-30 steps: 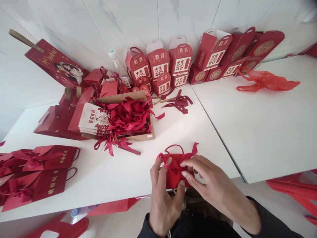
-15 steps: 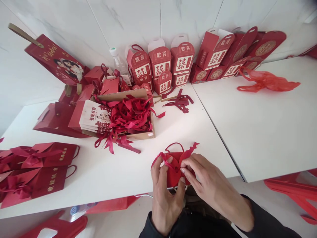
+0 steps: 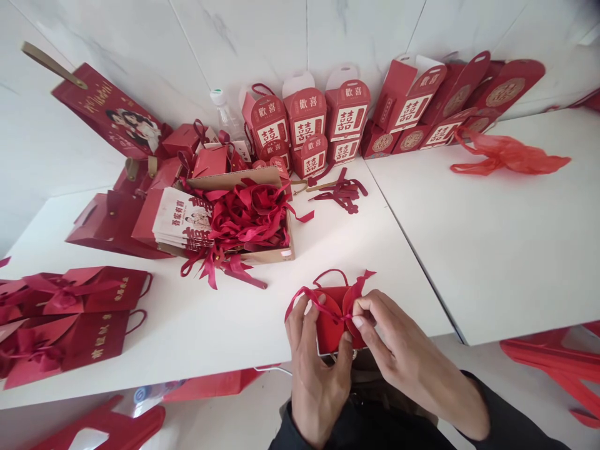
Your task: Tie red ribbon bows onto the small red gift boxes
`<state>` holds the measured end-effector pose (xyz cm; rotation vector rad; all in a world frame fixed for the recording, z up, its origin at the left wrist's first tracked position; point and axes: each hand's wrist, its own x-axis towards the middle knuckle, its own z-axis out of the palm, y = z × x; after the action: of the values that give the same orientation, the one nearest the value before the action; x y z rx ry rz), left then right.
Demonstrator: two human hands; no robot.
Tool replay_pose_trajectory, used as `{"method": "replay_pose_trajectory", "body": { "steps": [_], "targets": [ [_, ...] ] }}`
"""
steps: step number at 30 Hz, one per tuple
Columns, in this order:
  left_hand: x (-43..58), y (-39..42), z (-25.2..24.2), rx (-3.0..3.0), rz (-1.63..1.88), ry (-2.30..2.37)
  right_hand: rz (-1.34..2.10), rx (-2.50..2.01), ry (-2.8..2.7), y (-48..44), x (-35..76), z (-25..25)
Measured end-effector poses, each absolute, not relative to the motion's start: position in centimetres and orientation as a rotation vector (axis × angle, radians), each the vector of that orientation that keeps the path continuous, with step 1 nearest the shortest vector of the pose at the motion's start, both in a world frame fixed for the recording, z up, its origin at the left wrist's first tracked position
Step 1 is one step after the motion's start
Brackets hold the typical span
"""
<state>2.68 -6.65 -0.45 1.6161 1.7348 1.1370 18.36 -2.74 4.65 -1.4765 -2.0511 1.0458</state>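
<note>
A small red gift box [image 3: 330, 331] with a cord handle sits at the table's front edge, directly before me. A dark red ribbon [image 3: 358, 285] runs across its top, crossing near the middle. My left hand [image 3: 319, 356] is curled over the box's left side, its fingers on the top and the ribbon, its thumb against the near side. With finger and thumb, my right hand [image 3: 396, 340] pinches the ribbon just right of the crossing. Parts of the box's near and right sides are hidden by my hands.
To the left, a cardboard box [image 3: 274, 255] holds tangled red ribbons and printed cards. Finished-looking red boxes with bows [image 3: 105, 337] stand at far left. Red double-happiness boxes [image 3: 347, 119] line the wall. A red plastic bag [image 3: 525, 156] lies at right, beyond the table seam.
My right hand has moved slightly right, drawing the ribbon away from the box's middle. The ribbon's crossing looks tighter. My left hand stays on the box.
</note>
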Motion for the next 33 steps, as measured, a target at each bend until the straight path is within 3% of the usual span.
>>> {"method": "replay_pose_trajectory", "body": {
  "steps": [33],
  "targets": [
    [2.98,-6.81,-0.91,1.533,1.233,1.7,1.081,-1.451,-1.895,-2.68,18.83,3.64]
  ]
}}
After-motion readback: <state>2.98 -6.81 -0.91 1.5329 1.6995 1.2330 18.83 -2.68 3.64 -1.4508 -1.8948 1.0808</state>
